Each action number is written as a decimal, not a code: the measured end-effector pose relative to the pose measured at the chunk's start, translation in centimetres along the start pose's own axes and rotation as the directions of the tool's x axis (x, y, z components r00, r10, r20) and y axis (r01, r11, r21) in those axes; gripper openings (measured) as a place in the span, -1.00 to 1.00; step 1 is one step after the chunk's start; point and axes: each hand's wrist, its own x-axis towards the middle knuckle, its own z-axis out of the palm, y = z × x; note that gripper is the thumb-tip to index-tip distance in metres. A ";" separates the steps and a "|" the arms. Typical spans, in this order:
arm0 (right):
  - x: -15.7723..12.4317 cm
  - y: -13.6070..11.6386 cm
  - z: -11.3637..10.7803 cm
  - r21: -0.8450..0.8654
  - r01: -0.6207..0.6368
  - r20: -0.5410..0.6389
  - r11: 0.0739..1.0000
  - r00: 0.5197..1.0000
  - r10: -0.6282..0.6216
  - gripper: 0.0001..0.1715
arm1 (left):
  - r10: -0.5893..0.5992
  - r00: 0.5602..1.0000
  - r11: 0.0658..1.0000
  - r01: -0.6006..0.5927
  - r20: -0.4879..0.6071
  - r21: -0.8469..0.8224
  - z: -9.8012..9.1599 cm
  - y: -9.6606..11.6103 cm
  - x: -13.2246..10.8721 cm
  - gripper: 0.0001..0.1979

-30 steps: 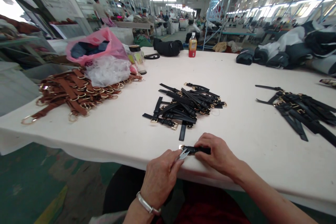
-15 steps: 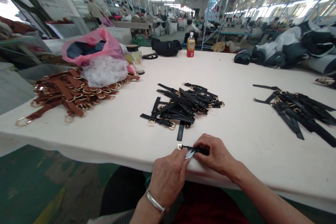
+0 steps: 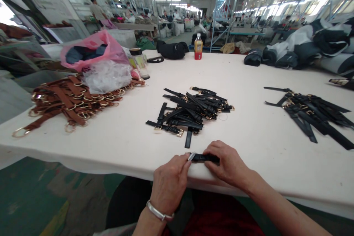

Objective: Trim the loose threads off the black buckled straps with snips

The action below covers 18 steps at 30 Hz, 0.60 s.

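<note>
Near the front edge of the table, my left hand [image 3: 172,177] is closed around small thread snips [image 3: 191,156], with only the silver blades showing past the fingertips. The blades lie at the buckle end of a short black strap [image 3: 199,158]. My right hand [image 3: 225,160] pinches that strap between thumb and fingers, and its far end is hidden under the palm. Just beyond both hands lies a loose pile of black buckled straps [image 3: 190,108] with gold-coloured buckles.
More black straps [image 3: 312,112] lie at the right. Brown straps with metal rings [image 3: 69,99] are heaped at the left, beside a pink bag [image 3: 110,49] and clear plastic [image 3: 107,77]. A jar [image 3: 140,64], a drink bottle [image 3: 198,48] and dark rolled goods [image 3: 293,55] stand farther back.
My left hand has shifted slightly left with the snips, from the middle of the strap to its buckle end. The blades, apart before, look closer together. My right hand keeps its pinch.
</note>
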 end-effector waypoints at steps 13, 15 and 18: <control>1.6 -0.9 -1.3 -0.081 -0.142 0.207 0.987 0.966 0.156 -0.75 | -0.083 0.996 0.986 0.078 -0.027 -0.150 -0.7 -0.8 -1.1 -0.74; 1.6 -0.7 -0.8 -0.125 -0.147 0.153 0.981 0.974 0.166 -0.77 | -0.081 0.997 0.991 0.081 0.002 -0.109 -0.3 -0.8 -0.9 -0.74; 1.2 -0.5 -0.1 -0.082 -0.146 0.067 0.986 0.986 0.151 -0.80 | -0.088 0.996 0.994 0.090 0.020 -0.069 0.0 -0.7 -0.7 -0.73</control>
